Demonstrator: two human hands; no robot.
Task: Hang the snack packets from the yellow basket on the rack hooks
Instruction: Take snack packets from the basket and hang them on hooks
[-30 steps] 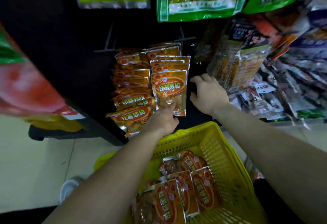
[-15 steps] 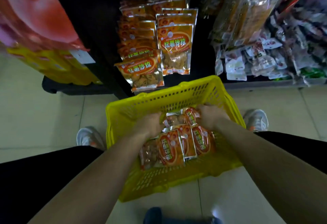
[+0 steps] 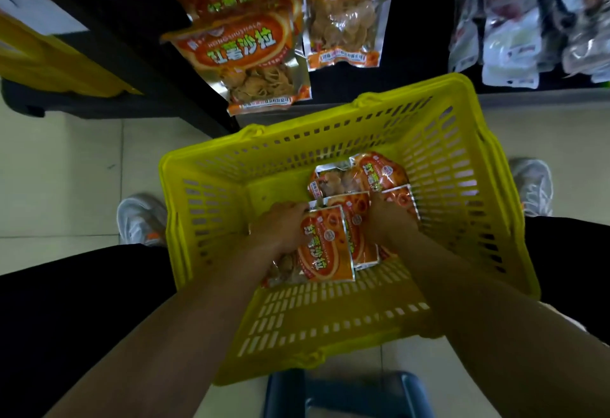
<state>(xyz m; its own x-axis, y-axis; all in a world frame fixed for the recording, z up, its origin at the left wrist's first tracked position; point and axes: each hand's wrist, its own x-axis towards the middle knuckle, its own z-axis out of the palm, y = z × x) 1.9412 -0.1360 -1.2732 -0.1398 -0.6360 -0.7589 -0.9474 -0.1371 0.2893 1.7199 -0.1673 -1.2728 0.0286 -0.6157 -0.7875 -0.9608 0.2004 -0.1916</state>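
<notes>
The yellow basket (image 3: 462, 166) stands on the floor between my feet. Several orange snack packets (image 3: 359, 179) lie on its bottom. My left hand (image 3: 280, 229) is down inside the basket, its fingers curled on the left edge of the top orange packet (image 3: 325, 249). On the right side of the pile, my right hand (image 3: 389, 219) has its fingers curled among the packets. Matching orange packets (image 3: 251, 51) hang on the rack above the basket.
A dark rack (image 3: 138, 21) with hanging orange packets rises just beyond the basket. Clear and white packets (image 3: 515, 44) hang at the upper right. Yellow goods (image 3: 49, 64) sit at the left. My shoes (image 3: 142, 216) flank the basket; a blue object (image 3: 346, 394) lies below it.
A second ago both hands were up at the hanging packets. They dropped into the basket, and my view tilted down and closer to it. Both hands now grasp at the packet pile.
</notes>
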